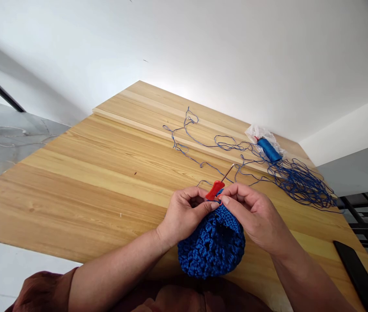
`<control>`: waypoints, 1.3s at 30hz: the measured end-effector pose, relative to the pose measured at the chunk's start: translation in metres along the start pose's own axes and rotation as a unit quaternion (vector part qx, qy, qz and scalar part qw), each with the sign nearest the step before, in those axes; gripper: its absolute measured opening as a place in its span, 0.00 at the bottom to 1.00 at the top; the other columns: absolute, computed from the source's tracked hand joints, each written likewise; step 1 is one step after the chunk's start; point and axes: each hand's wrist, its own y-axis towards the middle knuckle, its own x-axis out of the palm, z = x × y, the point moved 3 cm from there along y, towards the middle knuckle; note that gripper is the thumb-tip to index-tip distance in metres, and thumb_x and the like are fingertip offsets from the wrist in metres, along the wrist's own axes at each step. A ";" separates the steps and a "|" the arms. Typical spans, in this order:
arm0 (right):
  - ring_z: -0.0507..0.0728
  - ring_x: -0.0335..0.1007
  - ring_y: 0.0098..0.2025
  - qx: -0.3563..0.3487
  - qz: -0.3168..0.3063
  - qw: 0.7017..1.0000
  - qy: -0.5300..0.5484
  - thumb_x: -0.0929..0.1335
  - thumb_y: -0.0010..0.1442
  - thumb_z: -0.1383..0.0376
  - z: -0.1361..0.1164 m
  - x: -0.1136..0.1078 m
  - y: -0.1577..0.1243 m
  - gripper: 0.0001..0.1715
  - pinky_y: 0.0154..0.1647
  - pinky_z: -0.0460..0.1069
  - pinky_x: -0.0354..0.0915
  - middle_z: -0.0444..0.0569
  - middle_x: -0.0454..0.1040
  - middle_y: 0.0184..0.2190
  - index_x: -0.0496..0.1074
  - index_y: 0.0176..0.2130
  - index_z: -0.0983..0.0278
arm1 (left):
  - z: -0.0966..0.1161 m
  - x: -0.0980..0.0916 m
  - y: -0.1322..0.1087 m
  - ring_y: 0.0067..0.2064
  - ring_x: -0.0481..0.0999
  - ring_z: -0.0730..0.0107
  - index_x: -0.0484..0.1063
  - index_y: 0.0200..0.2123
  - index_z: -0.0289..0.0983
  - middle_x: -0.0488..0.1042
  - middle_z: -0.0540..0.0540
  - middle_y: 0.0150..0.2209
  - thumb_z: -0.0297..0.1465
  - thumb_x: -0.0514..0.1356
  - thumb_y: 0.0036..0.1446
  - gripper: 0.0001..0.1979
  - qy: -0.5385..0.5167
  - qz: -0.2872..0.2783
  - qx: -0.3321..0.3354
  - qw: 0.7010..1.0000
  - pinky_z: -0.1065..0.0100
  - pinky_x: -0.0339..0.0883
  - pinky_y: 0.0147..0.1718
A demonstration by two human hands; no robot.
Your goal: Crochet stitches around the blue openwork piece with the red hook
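A round blue crocheted piece hangs at the near edge of the wooden table. My left hand pinches its upper rim, fingers closed. My right hand is closed too, gripping the rim beside a crochet hook with a red handle; the hook's metal shaft points up and away. Whether the right fingers also hold the hook I cannot tell. Blue yarn runs from the piece across the table.
Loose blue yarn lies tangled at the right, with strands trailing left. A blue yarn spool in a clear plastic bag sits at the far right edge. A dark flat object lies at the near right. A raised wooden plank crosses the back.
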 end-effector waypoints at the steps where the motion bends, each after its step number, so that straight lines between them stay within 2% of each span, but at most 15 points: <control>1: 0.51 0.61 0.27 0.005 0.001 1.000 0.005 0.69 0.63 0.52 0.000 0.000 0.000 0.16 0.28 0.46 0.59 0.42 0.69 0.26 0.73 0.36 0.63 | 0.001 0.001 0.000 0.27 0.73 0.74 0.79 0.31 0.33 0.79 0.48 0.27 0.34 0.74 0.48 0.11 -0.008 -0.003 -0.003 1.000 0.72 0.64 0.28; 9: 0.49 0.61 0.23 0.026 0.014 0.999 0.019 0.71 0.60 0.53 0.004 -0.003 0.003 0.16 0.24 0.45 0.58 0.42 0.71 0.23 0.75 0.33 0.64 | 0.001 0.002 0.000 0.27 0.74 0.75 0.80 0.30 0.34 0.80 0.49 0.27 0.33 0.75 0.46 0.11 -0.032 -0.010 -0.014 0.999 0.73 0.65 0.28; 13: 0.48 0.60 0.22 0.056 0.005 0.998 0.041 0.71 0.58 0.54 0.005 -0.005 0.004 0.15 0.22 0.44 0.57 0.42 0.70 0.21 0.75 0.32 0.65 | 0.003 0.001 -0.002 0.30 0.75 0.72 0.80 0.31 0.34 0.80 0.47 0.29 0.32 0.72 0.51 0.08 0.031 0.004 0.051 0.998 0.71 0.68 0.31; 17: 0.48 0.55 0.20 0.055 0.026 0.998 0.005 0.71 0.56 0.58 0.001 -0.003 0.003 0.12 0.19 0.44 0.52 0.40 0.67 0.18 0.75 0.29 0.64 | 0.008 0.001 -0.006 0.32 0.75 0.70 0.81 0.31 0.34 0.79 0.45 0.30 0.31 0.70 0.54 0.06 0.137 0.027 0.132 0.981 0.70 0.68 0.32; 22: 0.50 0.58 0.22 0.011 0.054 0.996 -0.073 0.71 0.57 0.57 -0.005 0.000 -0.001 0.12 0.20 0.45 0.53 0.44 0.71 0.22 0.75 0.29 0.63 | 0.012 0.000 -0.008 0.32 0.75 0.69 0.79 0.30 0.36 0.78 0.46 0.29 0.29 0.67 0.58 0.05 0.210 0.024 0.192 0.958 0.69 0.69 0.34; 26: 0.50 0.58 0.22 -0.027 0.055 0.992 -0.113 0.70 0.60 0.57 -0.004 0.003 -0.003 0.12 0.21 0.45 0.53 0.42 0.69 0.21 0.74 0.29 0.61 | 0.012 0.000 -0.009 0.34 0.78 0.68 0.79 0.32 0.37 0.80 0.45 0.32 0.25 0.65 0.59 0.03 0.249 0.022 0.236 0.939 0.68 0.71 0.37; 31: 0.50 0.58 0.22 -0.111 0.094 0.965 -0.219 0.68 0.62 0.60 -0.011 0.008 -0.008 0.11 0.23 0.45 0.56 0.41 0.67 0.19 0.74 0.29 0.60 | 0.012 0.001 -0.012 0.33 0.77 0.68 0.78 0.32 0.37 0.78 0.45 0.31 0.23 0.63 0.58 0.06 0.299 0.033 0.269 0.915 0.69 0.70 0.35; 36: 0.51 0.64 0.23 -0.134 0.061 0.959 -0.242 0.68 0.64 0.61 -0.016 0.008 -0.010 0.11 0.26 0.45 0.59 0.42 0.72 0.21 0.77 0.31 0.61 | 0.013 0.003 -0.016 0.32 0.75 0.69 0.77 0.32 0.37 0.76 0.46 0.30 0.22 0.61 0.58 0.06 0.345 0.024 0.294 0.891 0.69 0.68 0.33; 39: 0.51 0.65 0.24 -0.127 0.061 0.963 -0.230 0.68 0.63 0.61 -0.014 0.006 -0.011 0.10 0.26 0.45 0.60 0.42 0.74 0.22 0.78 0.32 0.60 | 0.015 0.004 -0.018 0.32 0.75 0.69 0.77 0.34 0.37 0.76 0.45 0.30 0.22 0.59 0.59 0.08 0.366 0.016 0.309 0.878 0.70 0.68 0.33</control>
